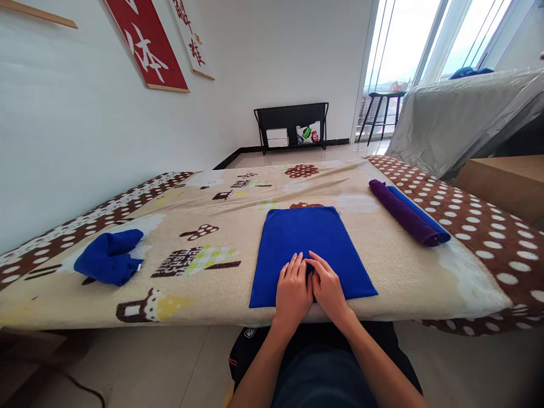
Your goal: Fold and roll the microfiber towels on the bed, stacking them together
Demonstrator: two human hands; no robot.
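A blue cloth [306, 232] lies flat and unfolded near the front edge of the blanket-covered surface. My left hand [294, 288] rests on its lower part, fingers stretched out and pointing away from me. Beside it my right hand [327, 285] lies on the same cloth, its fingertips angled in against the left hand; neither holds anything that I can see. To the left sits a crumpled blue cloth [108, 258]. On the right a rolled purple cloth [402, 212] lies alongside a rolled blue cloth [420, 212].
A patterned cream blanket [204, 221] with brown dotted borders covers the surface. Beyond it a black rack [291, 119] stands by the wall, holding white boxes [277, 137]. At the right are a dark stool [382, 107], a plastic-covered piece [463, 113] and a cardboard box [505, 181].
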